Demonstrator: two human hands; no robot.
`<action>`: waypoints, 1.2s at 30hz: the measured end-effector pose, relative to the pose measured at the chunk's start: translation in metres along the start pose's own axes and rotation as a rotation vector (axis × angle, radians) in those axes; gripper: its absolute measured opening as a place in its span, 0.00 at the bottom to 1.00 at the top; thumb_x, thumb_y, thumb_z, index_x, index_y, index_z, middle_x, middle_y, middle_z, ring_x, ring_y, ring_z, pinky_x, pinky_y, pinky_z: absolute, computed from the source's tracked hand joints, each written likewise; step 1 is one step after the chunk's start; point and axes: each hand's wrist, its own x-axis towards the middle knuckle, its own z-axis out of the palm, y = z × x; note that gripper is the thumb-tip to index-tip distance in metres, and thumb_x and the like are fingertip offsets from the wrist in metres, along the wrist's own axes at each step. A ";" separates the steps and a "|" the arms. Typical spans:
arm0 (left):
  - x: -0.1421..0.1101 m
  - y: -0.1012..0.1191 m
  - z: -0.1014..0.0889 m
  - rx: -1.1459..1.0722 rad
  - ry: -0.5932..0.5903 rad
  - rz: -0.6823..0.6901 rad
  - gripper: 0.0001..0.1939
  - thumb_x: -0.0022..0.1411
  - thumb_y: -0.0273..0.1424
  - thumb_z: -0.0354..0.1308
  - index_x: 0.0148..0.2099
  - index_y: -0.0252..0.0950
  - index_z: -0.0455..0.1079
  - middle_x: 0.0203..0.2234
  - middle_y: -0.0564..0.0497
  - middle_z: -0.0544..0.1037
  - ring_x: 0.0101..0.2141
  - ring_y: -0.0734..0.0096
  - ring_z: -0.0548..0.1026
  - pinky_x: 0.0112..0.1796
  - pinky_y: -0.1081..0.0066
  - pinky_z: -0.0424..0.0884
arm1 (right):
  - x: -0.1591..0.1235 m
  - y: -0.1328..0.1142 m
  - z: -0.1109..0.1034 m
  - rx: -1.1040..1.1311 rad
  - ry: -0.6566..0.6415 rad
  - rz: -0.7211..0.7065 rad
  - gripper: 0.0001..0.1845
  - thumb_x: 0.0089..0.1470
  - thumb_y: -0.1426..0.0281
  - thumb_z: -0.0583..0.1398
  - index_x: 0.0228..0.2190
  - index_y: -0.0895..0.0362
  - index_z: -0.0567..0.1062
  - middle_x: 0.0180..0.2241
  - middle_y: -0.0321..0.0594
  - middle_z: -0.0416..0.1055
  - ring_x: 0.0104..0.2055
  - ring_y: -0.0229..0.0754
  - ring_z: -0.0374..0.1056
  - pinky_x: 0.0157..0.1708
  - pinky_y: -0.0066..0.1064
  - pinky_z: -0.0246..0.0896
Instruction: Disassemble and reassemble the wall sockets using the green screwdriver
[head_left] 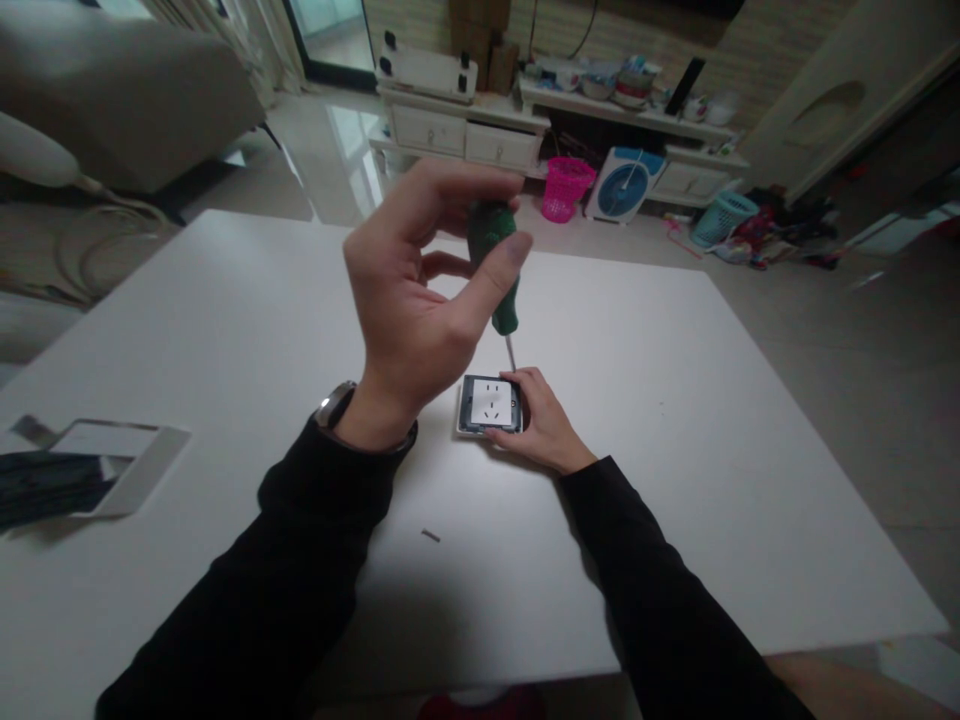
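Atop the counter (720, 480), the right hand (549, 425) grips a socket (482, 410), the left hand (420, 310) holding a screwdriver (505, 315) above it.

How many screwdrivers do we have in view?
1: the green-handled screwdriver, held in the left hand above the table, pointing down toward the socket. Others could be hidden.

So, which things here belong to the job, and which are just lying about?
In the job:
green-handled screwdriver, in the left hand
five-hole power socket, held by the right hand
possibly the small sliver on the table

Just lying about:
pink basket
blue-and-white box fan
teal basket
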 end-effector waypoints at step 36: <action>0.009 0.053 0.001 -0.074 -0.046 -0.344 0.11 0.67 0.35 0.67 0.51 0.40 0.76 0.43 0.50 0.84 0.44 0.66 0.82 0.35 0.74 0.78 | 0.005 -0.003 0.005 -0.085 0.009 0.040 0.34 0.47 0.50 0.72 0.48 0.52 0.67 0.46 0.46 0.72 0.45 0.53 0.68 0.45 0.46 0.63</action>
